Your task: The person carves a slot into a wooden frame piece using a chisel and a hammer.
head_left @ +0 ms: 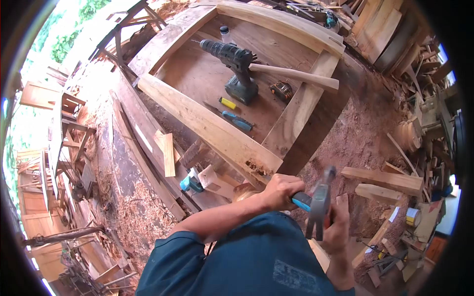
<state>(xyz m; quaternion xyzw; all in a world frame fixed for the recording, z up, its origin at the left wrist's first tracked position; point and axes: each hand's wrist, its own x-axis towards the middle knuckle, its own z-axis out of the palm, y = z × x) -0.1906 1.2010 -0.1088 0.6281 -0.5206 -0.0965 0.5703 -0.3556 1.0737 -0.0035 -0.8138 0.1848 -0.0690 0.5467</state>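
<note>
Near the front corner of the wooden frame, my left hand [285,191] is closed round a tool with a blue-and-black handle [301,201]; its working end is hidden. My right hand [339,224] grips a claw hammer [320,203], whose metal head overlaps the end of that handle in view. Most of the hammer's handle is hidden behind its head and my fingers. Just beyond my left hand lies the frame's long light rail [212,126], with a rough, dark hollow [257,167] near its closer end.
Inside the frame are a cordless drill [237,69], a wooden handle [296,76], a tape measure [281,91], a yellow-handled tool [227,103], a blue-handled tool [237,121] and a small bottle [225,34]. Timber offcuts [382,180] lie right; wood shavings [143,217] cover the left ground.
</note>
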